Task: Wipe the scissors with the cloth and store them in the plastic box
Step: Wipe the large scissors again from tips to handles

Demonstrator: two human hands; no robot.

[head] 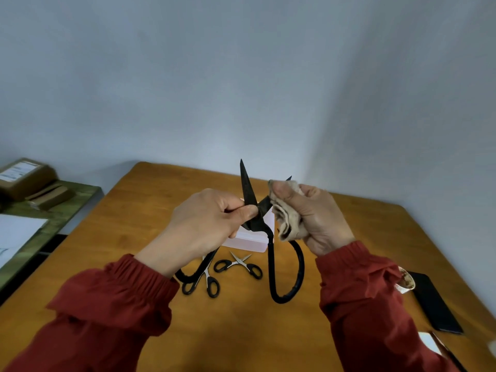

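Wiping the large scissors: both hands engaged above the table

Large black scissors (248, 189) are held in the air over the wooden table (241, 331), blades spread open and pointing up and away from the person. The left hand (209, 224) grips them near the pivot, thumb and curled fingers (247, 210) pinching the base of the left blade. The right hand (319, 218) holds a bunched, stained cloth (288, 221), its fingers closed round it, the thumb pressing cloth against the right blade; only that blade's tip shows above the cloth. One long handle loop hangs down below the right hand, the other runs under the left wrist.

The plastic box (249, 241), pale and translucent, sits on the table directly behind the held scissors, partly hidden by them; whether it is lidded cannot be told.

Two smaller pairs lie on the table nearer the person: small scissors (239, 263) lying open, and a second pair (208, 280) just to their left.

Both sleeves are red. A flat black object (434, 304) lies at the right table edge. Cardboard boxes (24, 175) and a white sheet (16, 232) sit on a green surface at far left
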